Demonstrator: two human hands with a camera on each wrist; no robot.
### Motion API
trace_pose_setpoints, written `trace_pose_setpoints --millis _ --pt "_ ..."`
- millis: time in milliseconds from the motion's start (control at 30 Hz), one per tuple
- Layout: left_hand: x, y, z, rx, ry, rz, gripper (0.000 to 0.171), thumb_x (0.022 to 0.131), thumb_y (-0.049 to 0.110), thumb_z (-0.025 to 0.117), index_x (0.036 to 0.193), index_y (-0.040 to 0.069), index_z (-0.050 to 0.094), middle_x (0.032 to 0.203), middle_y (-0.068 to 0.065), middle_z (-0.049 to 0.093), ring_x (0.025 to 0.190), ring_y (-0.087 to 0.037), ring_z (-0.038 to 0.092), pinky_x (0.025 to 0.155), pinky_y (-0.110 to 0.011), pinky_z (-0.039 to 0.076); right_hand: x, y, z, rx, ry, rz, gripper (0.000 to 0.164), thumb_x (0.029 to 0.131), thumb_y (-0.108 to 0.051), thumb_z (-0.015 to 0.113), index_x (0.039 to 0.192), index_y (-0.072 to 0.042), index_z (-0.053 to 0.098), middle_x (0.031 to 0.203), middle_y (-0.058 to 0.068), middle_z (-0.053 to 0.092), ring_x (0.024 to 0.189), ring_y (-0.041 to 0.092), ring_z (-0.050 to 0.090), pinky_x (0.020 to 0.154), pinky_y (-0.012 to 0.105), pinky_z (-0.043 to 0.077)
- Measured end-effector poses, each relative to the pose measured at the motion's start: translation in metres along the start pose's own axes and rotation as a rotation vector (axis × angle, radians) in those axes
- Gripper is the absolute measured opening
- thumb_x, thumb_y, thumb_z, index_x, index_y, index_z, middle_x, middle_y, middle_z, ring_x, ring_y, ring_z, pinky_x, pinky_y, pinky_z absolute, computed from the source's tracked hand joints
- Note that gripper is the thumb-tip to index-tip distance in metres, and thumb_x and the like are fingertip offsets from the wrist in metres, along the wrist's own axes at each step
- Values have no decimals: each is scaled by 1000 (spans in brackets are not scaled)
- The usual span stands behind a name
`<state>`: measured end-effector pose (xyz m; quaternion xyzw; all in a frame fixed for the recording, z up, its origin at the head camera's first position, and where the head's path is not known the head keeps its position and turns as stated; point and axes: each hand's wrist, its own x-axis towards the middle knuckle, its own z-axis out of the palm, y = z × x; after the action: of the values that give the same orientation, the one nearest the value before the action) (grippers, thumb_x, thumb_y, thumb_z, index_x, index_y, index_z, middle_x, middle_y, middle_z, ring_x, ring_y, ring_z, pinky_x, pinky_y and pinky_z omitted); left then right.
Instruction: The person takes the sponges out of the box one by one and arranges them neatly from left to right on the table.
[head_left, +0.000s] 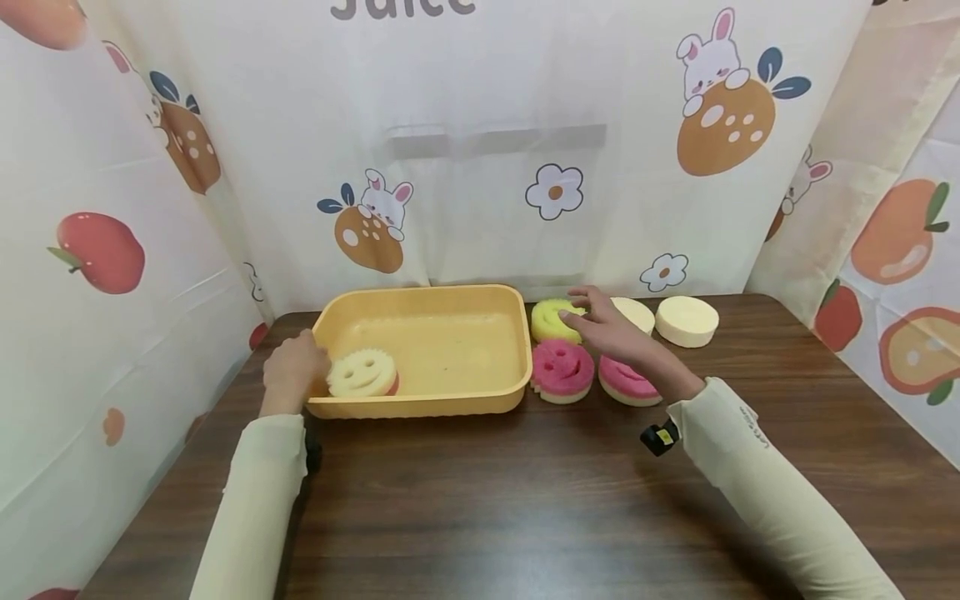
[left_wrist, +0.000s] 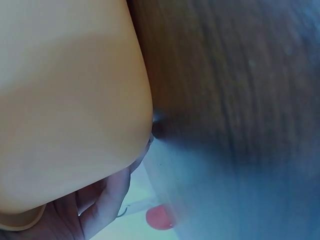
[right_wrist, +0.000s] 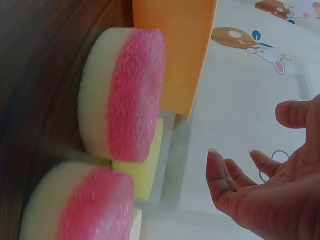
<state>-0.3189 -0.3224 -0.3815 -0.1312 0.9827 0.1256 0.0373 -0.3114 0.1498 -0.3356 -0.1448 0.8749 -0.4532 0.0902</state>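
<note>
My left hand [head_left: 291, 372] grips the left wall of a yellow plastic tray [head_left: 431, 407]; in the left wrist view its fingers [left_wrist: 107, 207] lie along the tray's side, partly hidden by it. Inside the tray, at the left, is a round smiley sponge [head_left: 363, 373], cream on top with pink below. Over the sponges right of the tray hovers my right hand [head_left: 617, 335], fingers apart and holding nothing. Nearest to it are a yellow smiley sponge [head_left: 551, 323], a pink smiley sponge [head_left: 561, 372] and another pink one [head_left: 627, 385], partly under the forearm.
Two cream round sponges [head_left: 687, 322] sit farther right at the back, one partly behind the right hand. A printed curtain [head_left: 480, 217] stands behind the dark wooden table [head_left: 480, 500] and along both sides.
</note>
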Motion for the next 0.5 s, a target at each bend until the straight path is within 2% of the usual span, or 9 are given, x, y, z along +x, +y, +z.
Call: trace_pose_setpoints --millis 200,500 --pt "-2 1 -1 0 4 6 51 102 26 40 139 -8 38 119 -33 57 96 -43 59 77 -56 49 4 -3 11 32 -11 29 64 104 -41 47 154 -12 20 158 21 24 143 43 34 111 56 39" --pt "-6 3 -3 5 15 18 51 102 27 39 139 -8 39 120 -34 57 102 -48 59 78 -57 48 10 -9 22 85 -50 -30 60 105 -35 46 153 -11 21 157 22 24 140 42 40 108 57 42"
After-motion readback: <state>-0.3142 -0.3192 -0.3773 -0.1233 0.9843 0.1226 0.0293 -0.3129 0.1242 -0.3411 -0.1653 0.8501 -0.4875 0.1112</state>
